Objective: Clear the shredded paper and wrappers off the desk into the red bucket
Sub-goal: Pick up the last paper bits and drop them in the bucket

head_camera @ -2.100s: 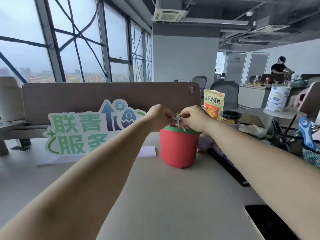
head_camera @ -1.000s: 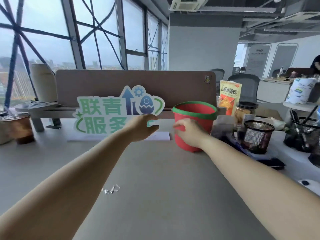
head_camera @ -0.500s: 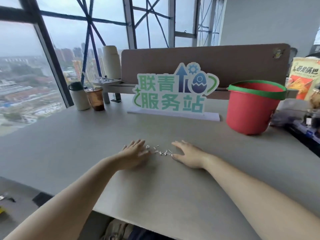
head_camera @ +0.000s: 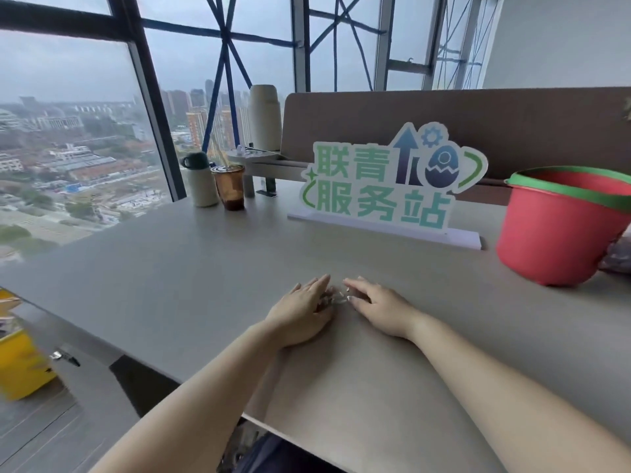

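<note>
Both hands lay palm-down on the grey desk [head_camera: 177,268], near the person's edge. The left hand [head_camera: 300,312] and the right hand [head_camera: 379,308] were angled toward each other. Their fingers were straight and close together, gripping nothing, and the fingertips nearly met.

Taking the gap between the fingertips as the centre of the dial, with 12 o'clock pointing away from the person, a small cluster of shredded paper [head_camera: 336,299] lay right at the centre. These were pale slivers on the desk, hemmed in by the fingers of both hands. Whether the fingers actually touched the slivers could not be told.

The red bucket [head_camera: 553,233], with its green rim, stood upright on the desk at about 2 o'clock, well apart from the hands. The frame's right edge cut off its far side.

At 12 to 1 o'clock a cut-out sign [head_camera: 386,186] with green characters stood on a white base in front of a brown divider panel [head_camera: 478,114].

At 11 o'clock, near the window, a clear cup [head_camera: 229,187] of brown drink stood just beside a cream flask [head_camera: 201,180] with a dark lid. A taller cream cylinder [head_camera: 264,117] stood behind them.

A yellow box [head_camera: 20,363] sat on the floor at 8 o'clock.
</note>
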Tool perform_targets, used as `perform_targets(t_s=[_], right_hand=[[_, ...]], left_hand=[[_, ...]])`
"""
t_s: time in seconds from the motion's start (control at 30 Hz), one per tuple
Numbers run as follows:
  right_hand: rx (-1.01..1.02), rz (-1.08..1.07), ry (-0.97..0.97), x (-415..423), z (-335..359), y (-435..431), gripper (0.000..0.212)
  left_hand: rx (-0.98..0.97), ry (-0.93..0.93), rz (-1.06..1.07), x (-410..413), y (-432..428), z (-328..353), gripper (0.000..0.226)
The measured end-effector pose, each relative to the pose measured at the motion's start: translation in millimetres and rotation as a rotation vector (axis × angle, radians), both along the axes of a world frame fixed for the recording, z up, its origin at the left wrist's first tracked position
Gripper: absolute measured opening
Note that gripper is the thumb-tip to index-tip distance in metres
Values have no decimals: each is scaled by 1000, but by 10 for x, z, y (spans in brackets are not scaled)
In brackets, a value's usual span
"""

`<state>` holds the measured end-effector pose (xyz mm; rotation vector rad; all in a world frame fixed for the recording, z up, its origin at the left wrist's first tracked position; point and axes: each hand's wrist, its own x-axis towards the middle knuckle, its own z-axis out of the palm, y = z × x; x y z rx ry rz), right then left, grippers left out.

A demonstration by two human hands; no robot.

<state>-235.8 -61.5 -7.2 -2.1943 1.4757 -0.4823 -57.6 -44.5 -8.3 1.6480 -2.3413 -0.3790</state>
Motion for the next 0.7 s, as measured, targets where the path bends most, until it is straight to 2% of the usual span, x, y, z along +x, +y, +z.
perform_targets(t_s=[0.07, 0.13, 0.17, 0.3, 0.43, 0.57, 0.7], right_hand=[[31, -41, -120, -103, 32, 51, 43], [31, -72, -115, -218, 29, 92, 42], [21, -78, -70, -259, 11, 116, 43], [-74, -27, 323, -221, -85, 206, 56], [-16, -28, 443, -85, -90, 255, 69], [-11, -7, 386, 104, -78, 222, 66], [2, -18, 106, 31, -6, 119, 60]], left_hand=[[-27, -17, -9, 74, 38, 29, 56], [-24, -98, -35, 156, 44, 0, 54], [-12, -146, -38, 181, 49, -35, 56], [19, -266, -2, 159, 35, -122, 63], [40, -302, -14, 106, 17, -104, 66], [38, -283, -74, 91, -24, -98, 64], [-12, -108, -56, 151, -75, -54, 63]])
